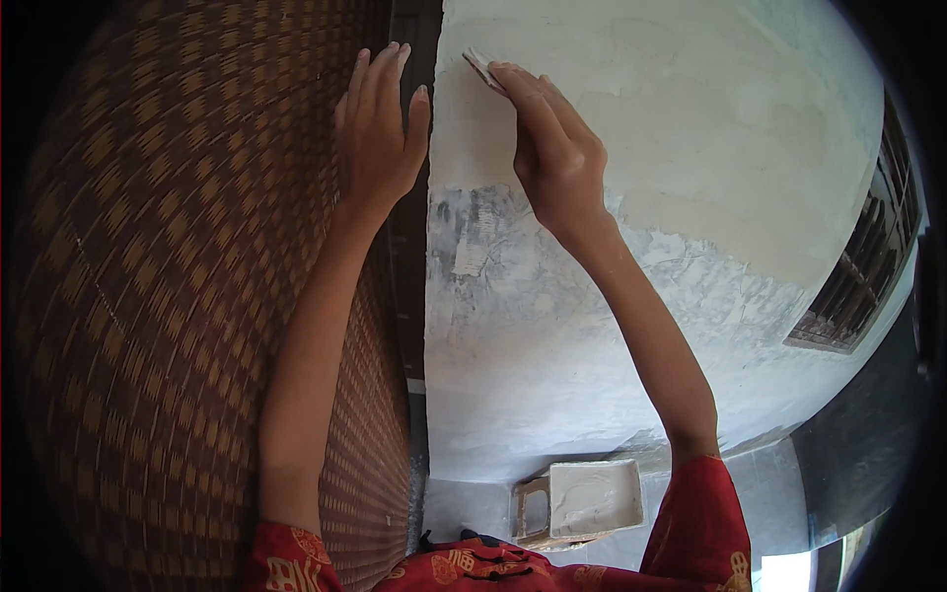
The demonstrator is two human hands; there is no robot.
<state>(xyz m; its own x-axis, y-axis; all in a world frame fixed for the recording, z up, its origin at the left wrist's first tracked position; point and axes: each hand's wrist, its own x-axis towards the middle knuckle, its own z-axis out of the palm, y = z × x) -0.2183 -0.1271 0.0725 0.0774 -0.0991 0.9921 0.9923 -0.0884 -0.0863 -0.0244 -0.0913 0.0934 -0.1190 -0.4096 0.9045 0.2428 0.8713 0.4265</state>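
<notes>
My left hand is raised at the upper middle, fingers stretched out, thumb apart and nothing in it. It is in front of the brown woven panel; whether it touches the panel I cannot tell. White smears mark its fingertips. To its right, my right hand grips a small flat scraper, coated with white paste, by the plastered wall near its left edge. My fingers hide most of the scraper. Smooth cream plaster covers the wall's upper part, with patchy grey and white below.
A rectangular tub of whitish paste stands low in front of me, on a stool-like support. At the right, a barred window opening is set in the wall. A dark narrow gap runs between panel and wall.
</notes>
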